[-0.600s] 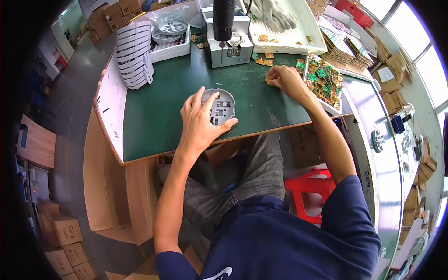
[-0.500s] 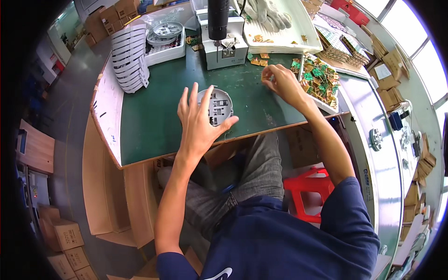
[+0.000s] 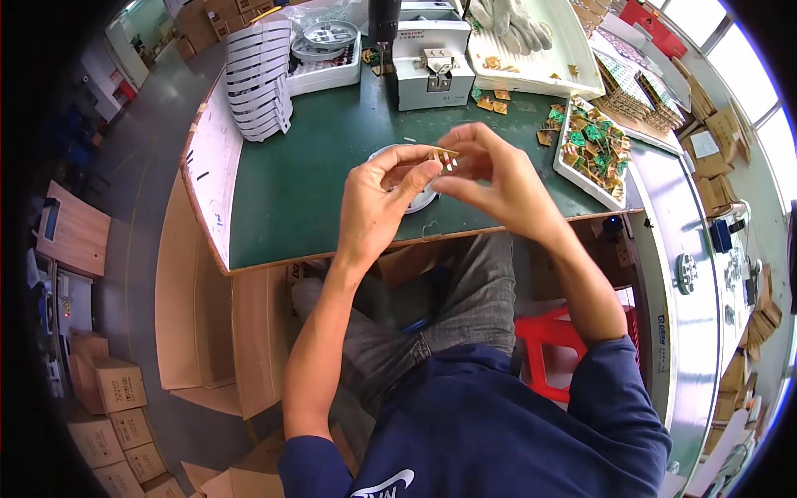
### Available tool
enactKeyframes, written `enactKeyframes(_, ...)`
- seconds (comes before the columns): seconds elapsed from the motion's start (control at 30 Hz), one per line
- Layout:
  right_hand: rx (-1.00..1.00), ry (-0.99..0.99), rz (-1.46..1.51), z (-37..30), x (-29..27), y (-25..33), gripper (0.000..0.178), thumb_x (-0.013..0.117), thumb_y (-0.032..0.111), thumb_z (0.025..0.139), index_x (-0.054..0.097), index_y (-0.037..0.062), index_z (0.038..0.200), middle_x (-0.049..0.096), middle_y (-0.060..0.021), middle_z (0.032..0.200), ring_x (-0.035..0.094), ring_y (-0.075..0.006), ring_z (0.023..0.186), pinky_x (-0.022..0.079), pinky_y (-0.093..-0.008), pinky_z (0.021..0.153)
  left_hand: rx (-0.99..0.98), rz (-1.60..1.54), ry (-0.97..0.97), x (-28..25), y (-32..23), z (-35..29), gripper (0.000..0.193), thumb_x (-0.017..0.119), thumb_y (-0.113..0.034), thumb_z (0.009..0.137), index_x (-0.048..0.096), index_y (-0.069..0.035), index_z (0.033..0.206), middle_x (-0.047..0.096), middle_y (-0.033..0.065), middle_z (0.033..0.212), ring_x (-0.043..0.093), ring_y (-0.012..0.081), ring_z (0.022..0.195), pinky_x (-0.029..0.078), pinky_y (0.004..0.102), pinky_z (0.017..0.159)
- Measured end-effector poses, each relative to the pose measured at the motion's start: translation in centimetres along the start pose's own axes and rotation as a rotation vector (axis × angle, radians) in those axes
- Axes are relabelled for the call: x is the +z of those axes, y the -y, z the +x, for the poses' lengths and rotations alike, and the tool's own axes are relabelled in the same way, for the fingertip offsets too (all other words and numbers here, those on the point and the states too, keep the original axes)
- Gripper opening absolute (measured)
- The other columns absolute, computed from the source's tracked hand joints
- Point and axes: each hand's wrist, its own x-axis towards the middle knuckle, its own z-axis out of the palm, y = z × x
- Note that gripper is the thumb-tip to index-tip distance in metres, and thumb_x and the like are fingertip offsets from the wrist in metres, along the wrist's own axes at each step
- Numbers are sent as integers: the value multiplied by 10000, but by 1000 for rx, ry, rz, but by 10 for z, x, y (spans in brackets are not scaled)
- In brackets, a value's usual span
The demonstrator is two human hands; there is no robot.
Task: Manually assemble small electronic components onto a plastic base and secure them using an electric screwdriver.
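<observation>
Over the front part of a dark green bench (image 3: 324, 158) with a worn brown edge, we bring both bare hands close together. Our left grip (image 3: 374, 199) is closed, thumb and forefinger clamped on a small amber circuit board (image 3: 445, 158) bearing pale and reddish parts, which sits raised between our two hands. Our right grip (image 3: 506, 187) curves around the board's other side, thumb below and bent fingers above (a little blurred at the tips); whether it touches the board we cannot tell.

Beneath our hands, partly covered by them, a round light grey plastic housing (image 3: 426, 200) lies on the bench. To the right we have a white rectangular tray (image 3: 588, 191) heaped with green and amber boards, with a few loose ones (image 3: 545, 135) just beside it. Behind our hands stands a boxy grey metal machine (image 3: 434, 79), with a black cylindrical tool (image 3: 383, 23) beside it at the upper left. Further right, a large white tray (image 3: 540, 84) holds pale grey work gloves (image 3: 516, 26). At the bench's left side we see a stack of curved, light grey strips (image 3: 259, 83).
</observation>
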Motion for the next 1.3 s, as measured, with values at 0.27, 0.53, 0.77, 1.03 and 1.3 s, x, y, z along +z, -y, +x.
enactKeyframes(0.27, 122, 402, 673, 8, -16, -23, 280, 693, 88, 972, 595, -12, 1215, 712, -112, 1127, 721, -208, 996, 600, -342, 911, 181, 229, 93, -18, -21, -11, 243, 751, -125, 934, 720, 6, 1137, 735, 59, 1015, 669, 99, 964, 539, 263, 892)
enactKeyframes(0.53, 150, 337, 730, 2, -5, -25, 380, 753, 78, 906, 624, -11, 1251, 717, -148, 1200, 726, -237, 1041, 584, -383, 975, 188, 193, 24, -18, -22, -21, 155, 746, -47, 923, 734, 15, 1065, 746, 75, 1016, 712, 131, 954, 572, 260, 872)
enactKeyframes(0.77, 113, 282, 651, -5, -2, -22, 338, 690, -43, 926, 638, -22, 1260, 714, -113, 1202, 695, -175, 1102, 553, -311, 995, 255, 301, 1, -12, -28, -27, 133, 737, -23, 926, 740, 16, 1053, 748, 75, 1007, 716, 131, 937, 587, 268, 851)
enactKeyframes(1.03, 103, 207, 570, -8, 3, -22, 368, 744, -25, 883, 646, -21, 1238, 732, -116, 1169, 707, -194, 1100, 549, -330, 1011, 281, 437, 23, -15, -22, -28, 159, 748, -48, 923, 743, 6, 1073, 740, 78, 1033, 714, 137, 941, 589, 268, 858)
enactKeyframes(1.3, 31, 94, 67, 23, 2, -37, 308, 738, 27, 899, 669, -44, 1191, 743, -114, 1144, 715, -204, 1078, 563, -326, 950, 263, 590, -76, -27, 3, -19, 479, 822, -227, 869, 659, 7, 1255, 645, 160, 1293, 635, 251, 1190, 522, 383, 1016)
